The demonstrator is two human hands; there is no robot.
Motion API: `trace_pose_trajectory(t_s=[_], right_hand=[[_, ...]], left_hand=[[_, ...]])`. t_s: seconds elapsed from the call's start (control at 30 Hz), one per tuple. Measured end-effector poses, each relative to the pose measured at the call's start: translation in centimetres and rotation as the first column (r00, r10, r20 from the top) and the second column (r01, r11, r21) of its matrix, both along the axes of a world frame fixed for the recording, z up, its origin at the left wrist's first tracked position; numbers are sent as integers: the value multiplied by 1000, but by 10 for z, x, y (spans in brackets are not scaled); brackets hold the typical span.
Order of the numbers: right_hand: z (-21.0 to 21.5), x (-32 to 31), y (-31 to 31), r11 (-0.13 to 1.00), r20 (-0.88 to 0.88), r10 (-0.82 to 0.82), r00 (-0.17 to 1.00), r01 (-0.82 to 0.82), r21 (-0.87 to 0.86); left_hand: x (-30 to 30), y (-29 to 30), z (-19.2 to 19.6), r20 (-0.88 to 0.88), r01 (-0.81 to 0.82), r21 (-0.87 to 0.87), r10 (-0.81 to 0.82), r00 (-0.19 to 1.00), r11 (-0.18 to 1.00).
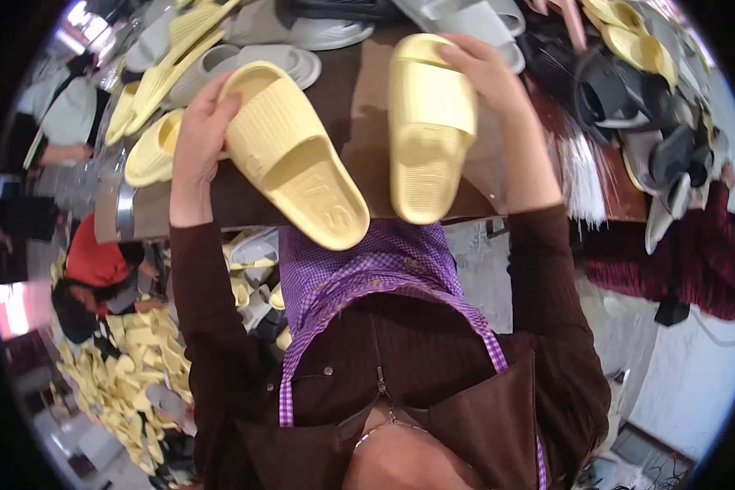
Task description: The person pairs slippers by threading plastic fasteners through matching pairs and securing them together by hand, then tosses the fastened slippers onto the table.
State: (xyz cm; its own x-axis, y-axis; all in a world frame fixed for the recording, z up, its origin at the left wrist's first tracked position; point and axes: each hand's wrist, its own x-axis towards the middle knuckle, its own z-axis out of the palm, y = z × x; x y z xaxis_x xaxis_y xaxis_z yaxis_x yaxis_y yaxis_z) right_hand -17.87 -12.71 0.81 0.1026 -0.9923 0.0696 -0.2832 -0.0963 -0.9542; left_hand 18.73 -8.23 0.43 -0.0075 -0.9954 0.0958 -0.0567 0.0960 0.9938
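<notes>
My left hand [200, 131] grips a pale yellow slide sandal [290, 139] by its toe end, thumb on top. That sandal tilts, its heel pointing down and to the right, past the table's near edge. A second yellow slide sandal [429, 131] is upright in view, its toe end pinched by my right hand [480, 69]. Both sandals have ribbed straps and show their footbeds; raised marks stand on the left one's heel. The two sandals are apart from each other. Fingers beneath the sandals are partly hidden.
Grey, yellow and black sandals crowd the far side of the brown table [359, 90]. White bristles [584, 175] hang at its right edge. A person in red [98, 253] bends near a heap of yellow sandals [135, 367] at the left. Another person's patterned sleeve [678, 253] shows at right.
</notes>
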Motion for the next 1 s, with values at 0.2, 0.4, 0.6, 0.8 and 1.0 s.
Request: trace_pose_trajectory(t_s=[0.2, 0.4, 0.6, 0.8, 1.0], right_hand=[[3, 16, 43, 848, -227, -243, 943, 93, -523], [12, -84, 127, 834, -619, -399, 677, -12, -551], [4, -117, 144, 884, -812, -349, 468, -121, -451], [2, -112, 143, 879, -908, -337, 249, -261, -398], [5, -96, 149, 839, -820, -330, 468, -252, -482]], left_hand=[[-29, -56, -55, 408, -12, -334, 156, 899, 942], [-57, 4, -47, 393, -20, -428, 206, 896, 903], [-81, 34, -40, 244, -44, -319, 127, 961, 947], [-95, 52, -32, 199, -4, -323, 72, 977, 946], [-107, 69, -21, 190, 53, -308, 7, 982, 950]])
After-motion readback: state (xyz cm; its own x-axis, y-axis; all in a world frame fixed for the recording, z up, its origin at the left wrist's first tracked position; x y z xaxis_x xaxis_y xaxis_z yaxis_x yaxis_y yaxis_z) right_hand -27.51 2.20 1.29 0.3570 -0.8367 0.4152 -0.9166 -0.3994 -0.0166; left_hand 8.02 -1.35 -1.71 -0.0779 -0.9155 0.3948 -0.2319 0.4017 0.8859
